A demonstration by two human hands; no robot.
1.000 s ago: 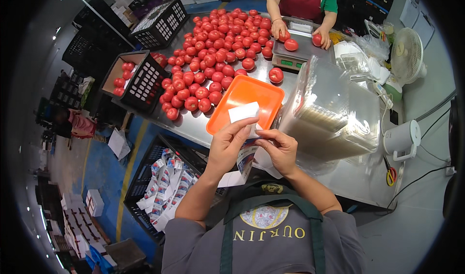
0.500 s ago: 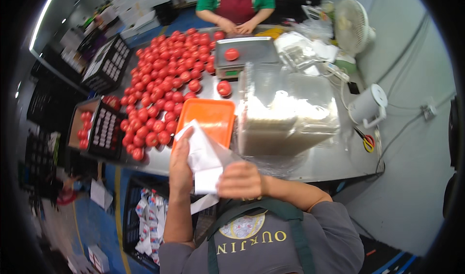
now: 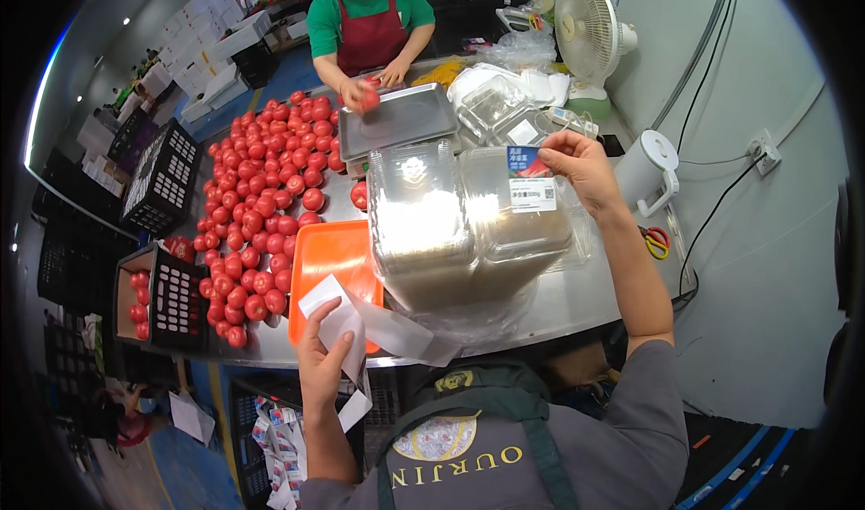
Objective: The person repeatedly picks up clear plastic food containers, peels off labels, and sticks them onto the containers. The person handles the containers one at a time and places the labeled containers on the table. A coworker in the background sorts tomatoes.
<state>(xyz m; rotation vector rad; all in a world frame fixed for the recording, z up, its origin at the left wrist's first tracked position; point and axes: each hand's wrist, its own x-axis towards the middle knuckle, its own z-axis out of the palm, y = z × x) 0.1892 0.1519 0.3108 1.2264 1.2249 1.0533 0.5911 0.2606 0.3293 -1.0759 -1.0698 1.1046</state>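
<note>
My left hand (image 3: pixel 320 366) pinches a folded white label backing strip (image 3: pixel 396 334), whose tail hangs over the table edge in front of the clear boxes. Between thumb and fingers, my right hand (image 3: pixel 581 172) holds a blue, red and white label (image 3: pixel 533 196) by its upper corner. That label lies over the far right part of the top box in the right stack of clear plastic boxes (image 3: pixel 518 249); whether it is stuck down I cannot tell. A second stack of clear boxes (image 3: pixel 419 231) stands beside it. Under the strip's left end sits an orange tray (image 3: pixel 335 244).
Many tomatoes (image 3: pixel 261 186) cover the table's left side. Across it, a co-worker's hand (image 3: pixel 356 94) holds a tomato over a scale (image 3: pixel 401 124). A fan (image 3: pixel 590 37), white kettle (image 3: pixel 647 172) and scissors (image 3: pixel 656 241) stand or lie right. Black crates (image 3: pixel 180 298) stand left.
My right hand has moved from the strip to the far right, over the box stack, with a label now in it. My left hand stays with the strip. The co-worker has picked up a tomato.
</note>
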